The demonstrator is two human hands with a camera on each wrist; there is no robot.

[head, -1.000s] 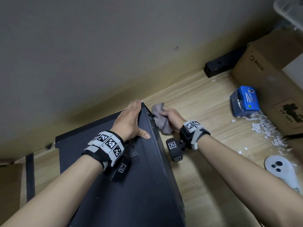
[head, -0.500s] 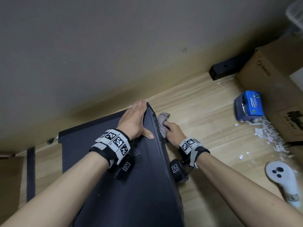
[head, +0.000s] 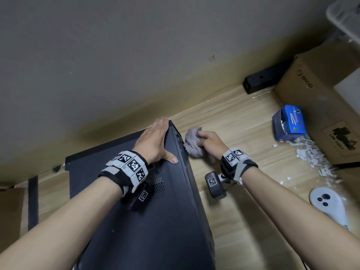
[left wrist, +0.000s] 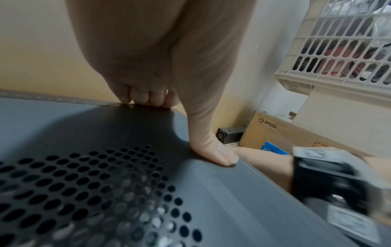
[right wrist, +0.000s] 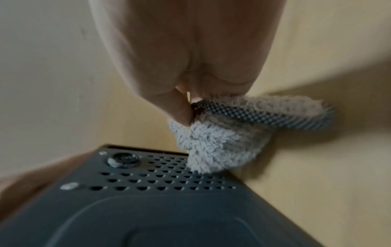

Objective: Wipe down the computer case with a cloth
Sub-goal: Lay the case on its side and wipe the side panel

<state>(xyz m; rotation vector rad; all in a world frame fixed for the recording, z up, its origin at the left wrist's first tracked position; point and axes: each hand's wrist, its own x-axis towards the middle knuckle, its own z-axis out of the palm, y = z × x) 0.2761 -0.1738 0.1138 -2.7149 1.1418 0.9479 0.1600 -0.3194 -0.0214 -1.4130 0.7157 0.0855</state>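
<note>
A black computer case (head: pixel 148 215) stands on the wooden floor by the wall, its top panel perforated (left wrist: pixel 88 192). My left hand (head: pixel 155 141) lies flat on the top near the far right corner, its fingers curling over the far edge (left wrist: pixel 146 98) and its thumb (left wrist: pixel 213 153) pressed on the panel. My right hand (head: pixel 210 142) grips a bunched grey fluffy cloth (head: pixel 191 143) beside the case's upper right side. In the right wrist view the cloth (right wrist: pixel 224 142) touches the perforated side (right wrist: pixel 169 177) close to a screw.
A wall runs just behind the case. To the right on the floor are a blue box (head: pixel 289 121), scattered white scraps (head: pixel 311 154), a cardboard box (head: pixel 321 98), a black block (head: pixel 266 77) and a white controller (head: pixel 327 205). A white basket (left wrist: pixel 342 46) sits above.
My right hand has moved the cloth back up and away from the case's side, toward its far top corner, after a downward stroke. The left hand has stayed on the top.
</note>
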